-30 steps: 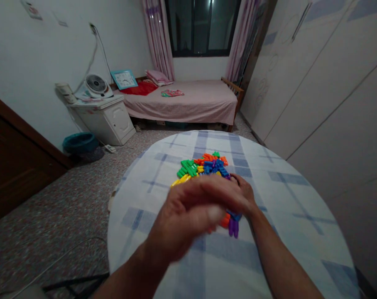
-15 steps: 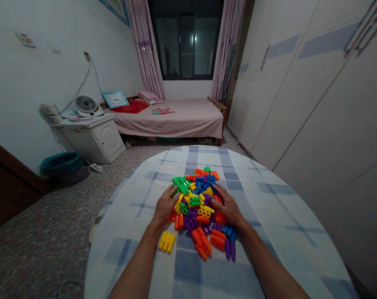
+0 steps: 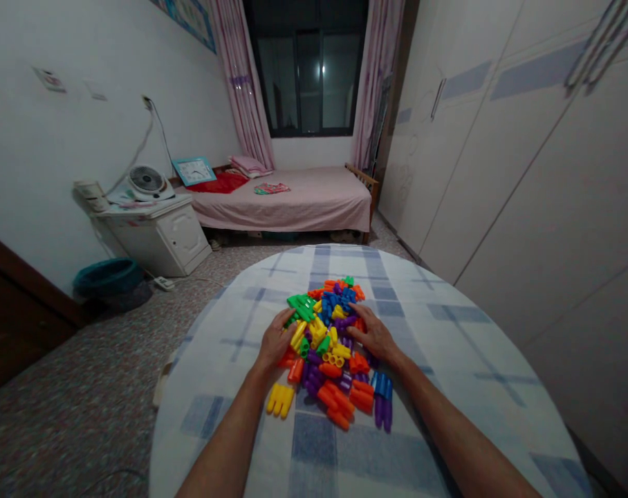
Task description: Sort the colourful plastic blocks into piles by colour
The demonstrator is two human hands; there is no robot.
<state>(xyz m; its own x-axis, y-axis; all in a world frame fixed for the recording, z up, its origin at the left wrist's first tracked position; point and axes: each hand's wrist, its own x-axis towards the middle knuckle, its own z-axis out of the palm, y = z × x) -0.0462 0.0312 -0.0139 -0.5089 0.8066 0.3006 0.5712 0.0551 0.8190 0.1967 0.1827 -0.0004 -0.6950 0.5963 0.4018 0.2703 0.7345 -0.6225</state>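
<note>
A heap of bright plastic building pieces (image 3: 330,346) in green, yellow, orange, blue and purple lies in the middle of a round table (image 3: 449,360) covered with a pale blue checked cloth. My left hand (image 3: 275,340) rests flat against the heap's left side, fingers stretched toward the green pieces. My right hand (image 3: 371,333) lies flat on the heap's right side, fingers spread over purple and blue pieces. Neither hand holds anything. A yellow piece (image 3: 279,400) sits apart by my left wrist, and a purple piece (image 3: 382,412) lies near my right forearm.
Beyond the table stands a bed with a pink cover (image 3: 298,200), a white bedside cabinet (image 3: 155,232) bearing a small fan (image 3: 146,182), and a teal bin (image 3: 106,278) on the floor. White wardrobe doors (image 3: 526,159) run along the right.
A second ago my hands were raised and close to the camera over the heap. They went down onto the heap's two sides, and have since pressed slightly inward.
</note>
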